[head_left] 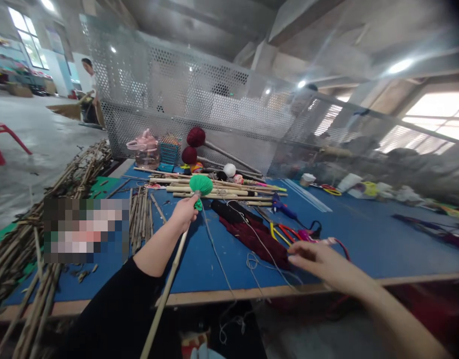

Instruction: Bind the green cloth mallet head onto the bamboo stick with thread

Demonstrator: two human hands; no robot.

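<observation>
My left hand (185,213) is closed around the upper end of a pale wooden stick (173,274), just under a round green wrapped head (201,184). The stick slants down past the table edge toward me. My right hand (317,258) hovers at the near edge of the table, thumb and fingers slightly apart, close to a dark maroon cloth (247,237). A thin grey string (216,249) runs down from near the left hand and over the edge. Beside the right hand are pliers or scissors with red handles (288,233) and a yellow-handled tool (276,234).
Behind the left hand lie several pale sticks (214,192) and maroon ball-headed sticks (196,136). A blue glue gun (283,207) rests right of them. Bundled twigs (83,174) line the left side. A perforated metal screen (184,89) closes the back. A person (89,89) is far left.
</observation>
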